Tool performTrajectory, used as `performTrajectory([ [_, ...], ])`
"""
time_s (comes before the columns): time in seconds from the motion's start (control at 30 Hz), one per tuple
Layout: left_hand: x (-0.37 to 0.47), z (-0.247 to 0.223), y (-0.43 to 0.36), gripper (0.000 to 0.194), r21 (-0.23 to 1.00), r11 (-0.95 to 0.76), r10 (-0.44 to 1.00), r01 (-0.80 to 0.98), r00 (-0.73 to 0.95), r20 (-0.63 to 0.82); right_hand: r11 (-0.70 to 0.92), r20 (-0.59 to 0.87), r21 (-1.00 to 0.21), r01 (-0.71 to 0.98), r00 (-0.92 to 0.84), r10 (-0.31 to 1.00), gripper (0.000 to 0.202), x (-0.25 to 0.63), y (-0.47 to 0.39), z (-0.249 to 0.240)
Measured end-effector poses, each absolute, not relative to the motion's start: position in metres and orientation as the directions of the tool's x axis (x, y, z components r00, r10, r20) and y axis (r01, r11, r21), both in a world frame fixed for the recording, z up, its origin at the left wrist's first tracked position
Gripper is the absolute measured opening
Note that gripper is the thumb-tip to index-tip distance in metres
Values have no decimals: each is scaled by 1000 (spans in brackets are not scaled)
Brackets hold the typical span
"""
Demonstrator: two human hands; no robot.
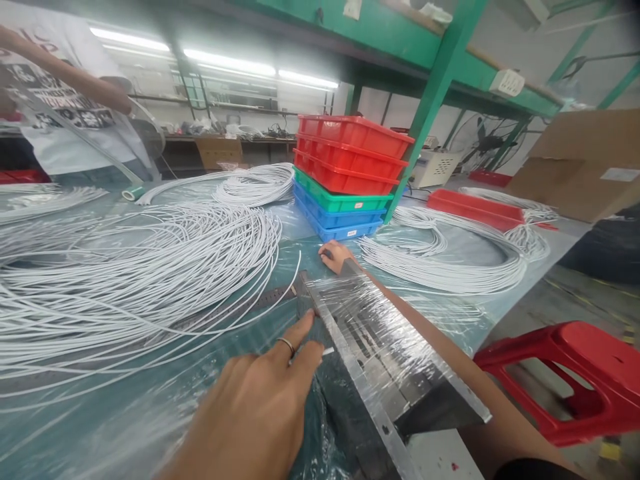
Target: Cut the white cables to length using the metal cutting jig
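Observation:
In the lower middle, my left hand point(260, 393) has its index finger stretched against the near side of a metal fixture wrapped in clear film point(380, 333). A short end of white cable point(328, 351) pokes out at the tip of its thumb; the rest of that piece is hidden by the hand. My right hand point(336, 256) is beyond the fixture, its forearm running along the far side. Its fingers are curled, and what they hold, if anything, does not show. Left of both hands lies a big loose coil of white cables point(200, 267), one loose end rising near the fixture.
Red, green and blue trays point(345, 180) are stacked by a green post point(430, 93). Another cable coil point(450, 267) and a red tray point(475, 208) lie to the right. A red stool point(575, 380) stands beside the table. Across the table is another person point(80, 100).

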State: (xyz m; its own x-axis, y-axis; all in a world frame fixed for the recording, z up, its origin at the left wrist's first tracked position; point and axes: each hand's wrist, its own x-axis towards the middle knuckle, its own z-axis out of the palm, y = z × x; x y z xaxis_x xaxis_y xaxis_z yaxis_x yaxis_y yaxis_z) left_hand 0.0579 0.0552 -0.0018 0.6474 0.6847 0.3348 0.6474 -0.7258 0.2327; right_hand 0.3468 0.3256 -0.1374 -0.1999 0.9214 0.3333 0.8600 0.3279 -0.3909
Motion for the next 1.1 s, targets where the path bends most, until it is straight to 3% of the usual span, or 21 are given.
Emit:
performTrajectory([
  [0.2, 65, 5, 50, 57, 29, -738, 653, 674, 702, 285, 324, 333, -380, 866, -198, 922, 22, 345, 325, -137],
  [0.4, 63, 4, 52, 55, -9, -739, 637, 673, 703, 316, 327, 333, -368, 870, -205, 920, 20, 345, 325, -137],
  [0.57, 64, 4, 50, 55, -136, -739, 608, 660, 740, 289, 323, 348, -373, 870, -192, 918, 21, 346, 327, -139],
  [1.1, 72, 2, 45, 50, -187, -712, 587, 677, 720, 370, 333, 367, -356, 873, -197, 909, 22, 347, 331, -145],
])
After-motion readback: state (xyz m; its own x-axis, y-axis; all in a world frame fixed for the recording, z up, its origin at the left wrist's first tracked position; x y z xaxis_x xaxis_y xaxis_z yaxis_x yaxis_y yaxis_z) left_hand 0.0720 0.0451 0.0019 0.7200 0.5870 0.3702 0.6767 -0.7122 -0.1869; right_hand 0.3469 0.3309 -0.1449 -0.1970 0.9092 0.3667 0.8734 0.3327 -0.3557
